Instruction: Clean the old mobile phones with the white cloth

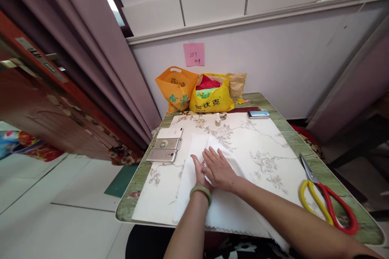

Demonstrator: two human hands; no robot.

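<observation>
A white cloth lies partly folded on the floral sheet that covers the table, and its lower edge hangs at the table's front. My left hand, with a green bangle at the wrist, rests on the cloth on its edge, thumb raised and the other fingers partly hidden. My right hand lies palm down with fingers spread, pressing on the cloth's fold close against my left hand.
Three phones lie at the left. Large scissors with yellow and red handles sit at the right edge. A yellow bag, an orange bag, a small bottle and a blue case are farther back.
</observation>
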